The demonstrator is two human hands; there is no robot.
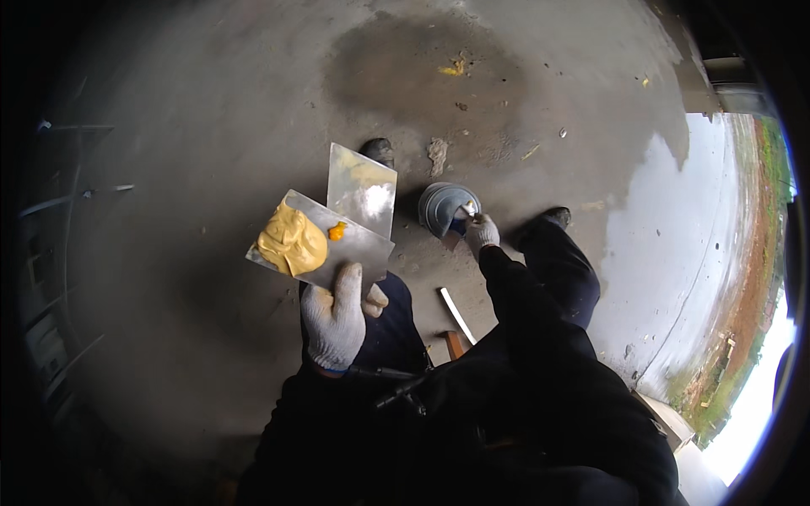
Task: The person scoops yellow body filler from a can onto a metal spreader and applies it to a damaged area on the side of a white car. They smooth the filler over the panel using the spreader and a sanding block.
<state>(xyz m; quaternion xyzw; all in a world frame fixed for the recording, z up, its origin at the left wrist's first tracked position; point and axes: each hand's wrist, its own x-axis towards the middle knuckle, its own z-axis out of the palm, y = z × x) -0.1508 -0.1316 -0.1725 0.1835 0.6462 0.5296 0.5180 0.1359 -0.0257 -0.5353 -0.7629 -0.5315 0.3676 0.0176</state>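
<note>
My left hand [333, 325], in a white knit glove, grips a flat metal putty plate [363, 257]. A large tan mound of putty [291, 240] lies on the plate's left part, with a small orange dab of paste [337, 230] beside it. A second shiny metal blade [363, 190] sticks out beyond the plate's far edge; how it is held is hidden. My right hand [483, 234], also gloved, is closed at the rim of a round grey can [438, 208]. Something small and whitish shows by its fingers, too small to name.
A white strip [457, 316] and a reddish-brown piece [454, 344] lie on the concrete floor between my legs. My dark shoes [378, 152] stand either side of the can. Beyond them are a dark damp patch, a yellow smear [453, 67] and scattered crumbs of debris.
</note>
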